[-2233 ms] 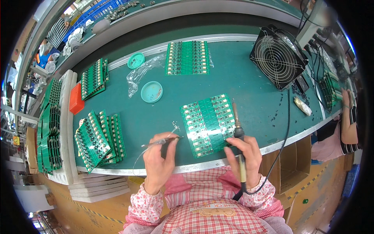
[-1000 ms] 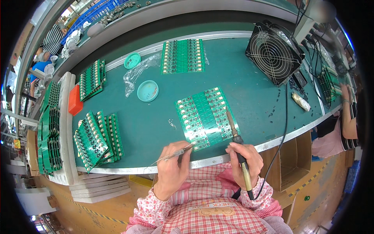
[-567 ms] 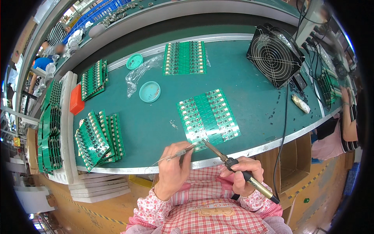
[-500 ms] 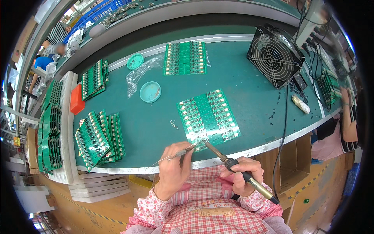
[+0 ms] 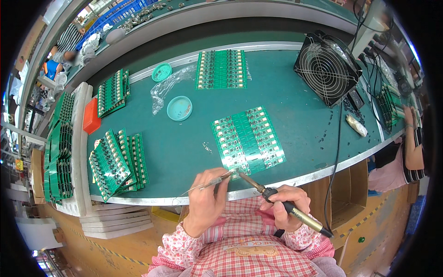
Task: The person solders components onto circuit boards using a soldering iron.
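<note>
One soldering iron point(image 5: 267, 192) in closed right hand point(image 5: 295, 199), long axis diagonal, tip forward-left at circuit board point(image 5: 248, 138); slim tool point(image 5: 215, 181) pinched in left hand point(image 5: 204, 199).

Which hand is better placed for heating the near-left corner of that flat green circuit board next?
Right, I'd judge: the right hand holds the black and gold soldering iron, tip at that corner of the flat green circuit board. The left hand, also close, holds a slim pale tool.
</note>
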The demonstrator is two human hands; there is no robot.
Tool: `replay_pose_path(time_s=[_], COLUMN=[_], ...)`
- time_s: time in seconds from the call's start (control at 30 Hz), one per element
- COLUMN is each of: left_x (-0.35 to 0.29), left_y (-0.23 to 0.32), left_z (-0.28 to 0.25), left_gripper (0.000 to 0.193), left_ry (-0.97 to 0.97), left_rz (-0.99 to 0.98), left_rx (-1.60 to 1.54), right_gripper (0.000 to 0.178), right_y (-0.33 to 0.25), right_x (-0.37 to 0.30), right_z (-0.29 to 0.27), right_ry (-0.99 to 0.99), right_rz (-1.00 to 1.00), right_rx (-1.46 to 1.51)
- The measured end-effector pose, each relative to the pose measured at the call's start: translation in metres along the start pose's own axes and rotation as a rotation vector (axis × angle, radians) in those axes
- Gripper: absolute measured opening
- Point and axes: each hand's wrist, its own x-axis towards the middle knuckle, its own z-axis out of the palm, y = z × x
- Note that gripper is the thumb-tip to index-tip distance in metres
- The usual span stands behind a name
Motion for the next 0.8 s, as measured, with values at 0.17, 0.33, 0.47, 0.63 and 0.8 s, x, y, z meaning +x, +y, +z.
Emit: replay_pose_path(time_s=[0.17,0.33,0.47,0.63,0.8], left_x=[0.000,0.000,0.000,0.000,-0.001], left_y=[0.000,0.000,-0.001,-0.001,-0.001], left_z=[0.000,0.000,0.001,0.001,0.001], left_gripper=[0.019,0.019,0.019,0.020,0.020], left_ry=[-0.006,-0.001,-0.005,-0.005,-0.007], left_rz=[-0.002,-0.004,-0.004,-0.003,-0.021], left_rx=[-0.009,-0.014,-0.019,-0.013,-0.009], right_gripper=[0.008,0.009,0.010,0.009,0.010], right_y=[0.004,0.005,0.008,0.012,0.014], right_x=[-0.005,-0.003,-0.003,0.002,0.002], right_z=[0.001,0.002,0.003,0.000,-0.002], right_ry=[-0.012,-0.045,-0.044,-0.104,-0.128], right_rz=[0.204,0.241,0.227,0.106,0.085], right_rx=[-0.030,-0.056,-0.078,-0.103,-0.091])
